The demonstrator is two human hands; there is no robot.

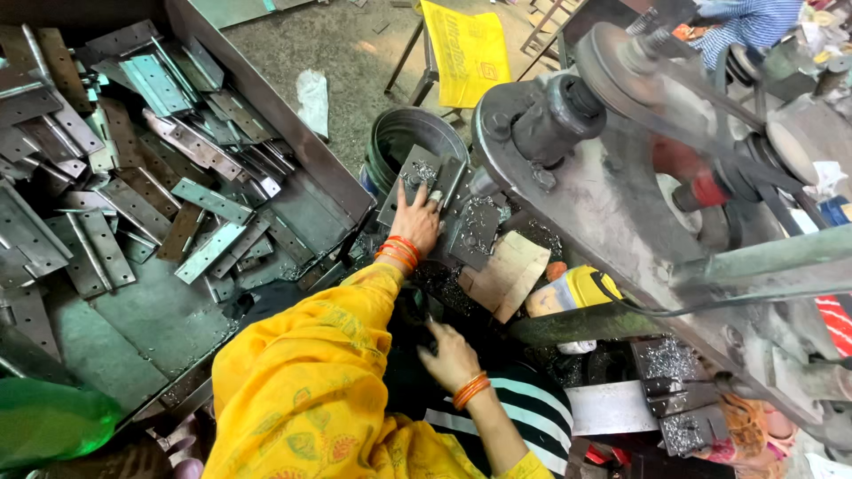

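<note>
Yellow sleeve (302,381) with a faint leaf pattern; orange bangles (399,253) on the wrist. Grey and rust-brown metal plates (133,186) fill the left bin. A yellow sheet (466,53) hangs far off; black-and-white striped cloth (524,408) lies near.

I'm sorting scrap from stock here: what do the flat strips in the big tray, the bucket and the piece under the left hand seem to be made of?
Flat strips: likely sheet steel, dull grey-green, some rust-brown, with punched holes.
Bucket: looks like dark metal or plastic, with a thin rim; I cannot tell which.
Piece under the left hand: grey sheet metal, sprinkled with bright shavings.
Tray: seemingly steel plate, matte grey.
</note>
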